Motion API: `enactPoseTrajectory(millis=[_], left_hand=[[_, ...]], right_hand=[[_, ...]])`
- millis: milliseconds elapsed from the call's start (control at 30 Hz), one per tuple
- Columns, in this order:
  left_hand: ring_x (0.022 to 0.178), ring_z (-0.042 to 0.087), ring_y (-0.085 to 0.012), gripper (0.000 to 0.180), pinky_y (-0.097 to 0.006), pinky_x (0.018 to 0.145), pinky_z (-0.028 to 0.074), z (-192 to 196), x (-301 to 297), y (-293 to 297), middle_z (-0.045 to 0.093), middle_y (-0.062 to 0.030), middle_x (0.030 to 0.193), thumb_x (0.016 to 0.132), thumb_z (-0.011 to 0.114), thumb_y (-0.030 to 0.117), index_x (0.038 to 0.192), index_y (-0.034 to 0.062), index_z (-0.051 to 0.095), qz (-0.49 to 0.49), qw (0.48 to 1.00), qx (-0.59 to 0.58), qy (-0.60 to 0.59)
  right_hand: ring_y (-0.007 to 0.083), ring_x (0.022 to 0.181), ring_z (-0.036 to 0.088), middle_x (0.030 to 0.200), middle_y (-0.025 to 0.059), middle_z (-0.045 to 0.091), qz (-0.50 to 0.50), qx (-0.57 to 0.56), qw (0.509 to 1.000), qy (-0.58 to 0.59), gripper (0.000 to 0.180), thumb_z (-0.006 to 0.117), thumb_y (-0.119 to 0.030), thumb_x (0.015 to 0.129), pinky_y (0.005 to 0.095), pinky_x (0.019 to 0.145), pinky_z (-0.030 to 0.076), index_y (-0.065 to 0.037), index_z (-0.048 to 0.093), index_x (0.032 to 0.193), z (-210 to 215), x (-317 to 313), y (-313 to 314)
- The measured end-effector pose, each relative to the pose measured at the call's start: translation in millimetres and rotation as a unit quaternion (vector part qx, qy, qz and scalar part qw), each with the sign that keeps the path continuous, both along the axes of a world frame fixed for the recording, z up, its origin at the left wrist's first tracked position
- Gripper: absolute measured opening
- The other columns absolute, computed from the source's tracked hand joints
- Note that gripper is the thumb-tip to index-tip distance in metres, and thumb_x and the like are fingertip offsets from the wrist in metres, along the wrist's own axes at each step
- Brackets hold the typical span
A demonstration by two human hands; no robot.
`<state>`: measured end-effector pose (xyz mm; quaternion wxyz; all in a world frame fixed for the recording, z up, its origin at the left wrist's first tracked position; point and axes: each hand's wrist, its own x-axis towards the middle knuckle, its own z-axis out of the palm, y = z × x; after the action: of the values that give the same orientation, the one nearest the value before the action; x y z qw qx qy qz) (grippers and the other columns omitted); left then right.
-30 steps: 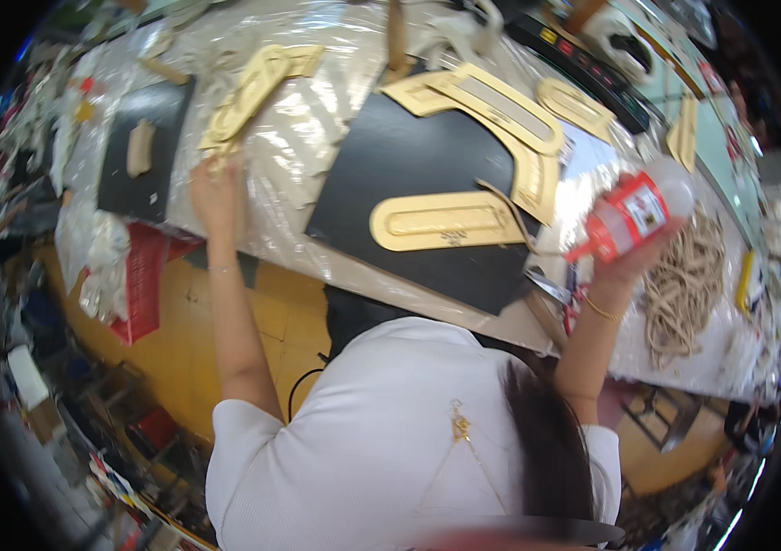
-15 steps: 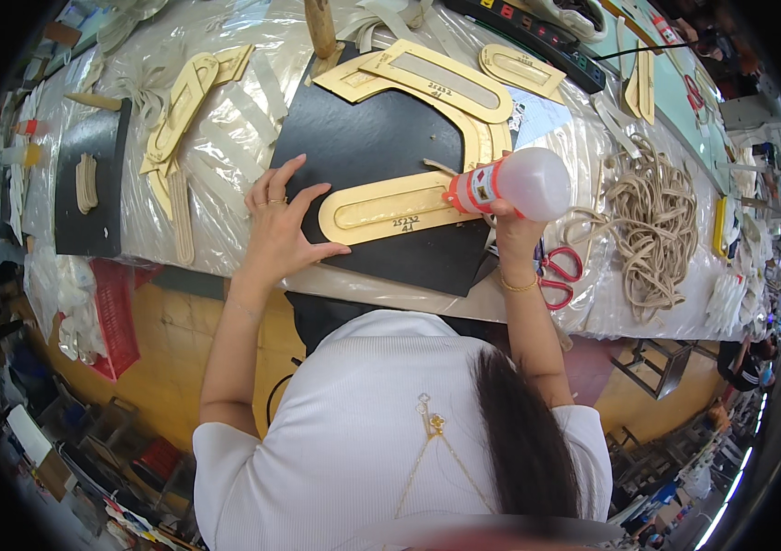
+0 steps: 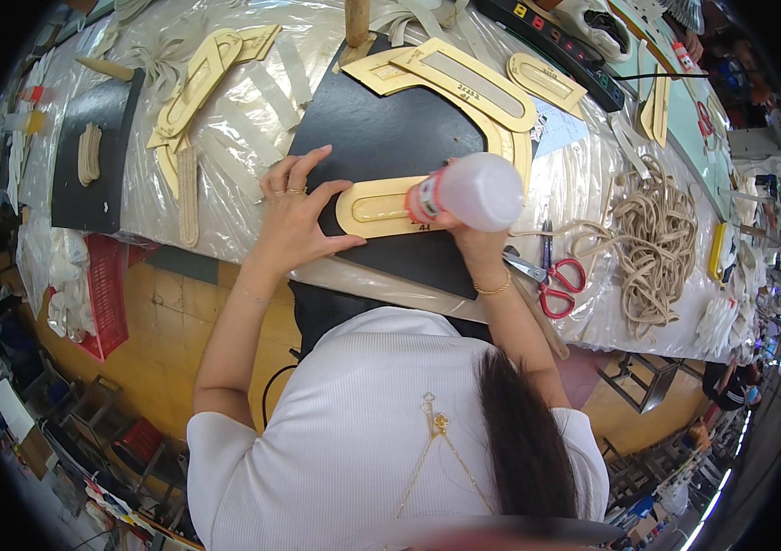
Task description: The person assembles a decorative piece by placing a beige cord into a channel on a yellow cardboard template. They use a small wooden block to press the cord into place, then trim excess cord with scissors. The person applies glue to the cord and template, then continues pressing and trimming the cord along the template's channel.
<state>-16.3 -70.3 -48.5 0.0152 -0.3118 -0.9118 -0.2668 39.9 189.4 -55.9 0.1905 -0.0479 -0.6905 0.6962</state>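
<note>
My right hand (image 3: 480, 250) grips a translucent squeeze bottle (image 3: 480, 191) with a red label, tilted so its label end points down-left over a long, round-ended yellow template (image 3: 381, 227). The bottle's tip is hidden. A narrow oval groove runs along this template, which lies on a black board (image 3: 353, 124). My left hand (image 3: 294, 213) is open, thumb and fingers spread around the template's left end, the thumb at its lower edge. Behind, more yellow pieces (image 3: 464, 83) lie stacked in a curve on the board.
Red-handled scissors (image 3: 560, 285) lie right of my right hand, before a heap of beige cord (image 3: 657, 248). A wooden handle (image 3: 357, 23) stands at the board's far edge. On the left are another black board (image 3: 106, 193), yellow templates (image 3: 197, 87) and a red basket (image 3: 107, 298).
My right hand has moved the bottle leftward along the template, toward my left hand. My left hand stays at the template's left end. The whole view has shifted slightly.
</note>
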Motion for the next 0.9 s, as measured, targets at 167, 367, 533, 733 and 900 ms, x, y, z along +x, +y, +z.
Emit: enactPoseTrajectory(millis=[167, 367, 533, 733, 900], left_hand=[[0.137, 0.029, -0.0353, 0.067, -0.051, 0.112, 0.023, -0.6, -0.1, 0.6, 0.039, -0.0066, 0.153, 0.057, 0.091, 0.052, 0.111, 0.0175, 0.072, 0.003, 1.000, 0.005, 0.014], [0.135, 0.035, -0.0344, 0.073, -0.051, 0.112, 0.024, 18.5, -7.9, 10.6, 0.045, -0.0078, 0.147, 0.065, 0.088, 0.049, 0.125, 0.0149, 0.066, 0.002, 0.999, 0.038, -0.036], [0.128, 0.045, -0.0301, 0.049, -0.045, 0.109, 0.031, 20.6, -36.4, 69.0, 0.055, -0.0077, 0.134, 0.081, 0.079, 0.028, 0.125, 0.0132, 0.065, -0.072, 0.995, 0.072, -0.013], [0.120, 0.052, -0.0272, 0.034, -0.039, 0.104, 0.037, 14.0, -69.8, 133.4, 0.062, -0.0072, 0.122, 0.082, 0.077, 0.018, 0.114, 0.0111, 0.069, -0.205, 0.979, 0.019, -0.002], [0.104, 0.063, -0.0232, 0.016, -0.036, 0.097, 0.044, 43.8, -75.2, 151.9, 0.069, -0.0100, 0.107, 0.088, 0.070, 0.009, 0.103, 0.0056, 0.065, -0.183, 0.919, 0.240, -0.254]], right_hand=[[0.0197, 0.095, 0.071, 0.106, 0.0081, 0.072, 0.092, 0.038, 0.995, -0.022, 0.077, 0.100, -0.030, 0.059, 0.0334, 0.086, 0.056, 0.000, 0.062, 0.119, 2.4, -12.8, -39.1], [0.0230, 0.109, 0.065, 0.120, 0.0099, 0.064, 0.008, -0.303, 0.953, 0.011, 0.078, 0.067, -0.066, 0.087, 0.0408, 0.097, 0.055, -0.005, 0.052, 0.133, 30.9, -24.4, -9.2], [0.0274, 0.104, 0.068, 0.115, 0.0118, 0.068, -0.164, -0.460, 0.872, 0.041, 0.082, 0.068, -0.073, 0.080, 0.0424, 0.084, 0.061, -0.005, 0.058, 0.125, 73.2, -19.4, 92.0], [0.0282, 0.101, 0.068, 0.114, 0.0098, 0.067, -0.198, -0.494, 0.843, 0.076, 0.078, 0.065, -0.072, 0.084, 0.0435, 0.088, 0.059, -0.006, 0.057, 0.125, 81.1, 18.6, 126.8], [0.0276, 0.100, 0.068, 0.111, 0.0092, 0.068, -0.208, -0.465, 0.851, 0.127, 0.071, 0.063, -0.068, 0.088, 0.0461, 0.092, 0.057, -0.009, 0.057, 0.126, 89.7, 24.5, 135.9]])
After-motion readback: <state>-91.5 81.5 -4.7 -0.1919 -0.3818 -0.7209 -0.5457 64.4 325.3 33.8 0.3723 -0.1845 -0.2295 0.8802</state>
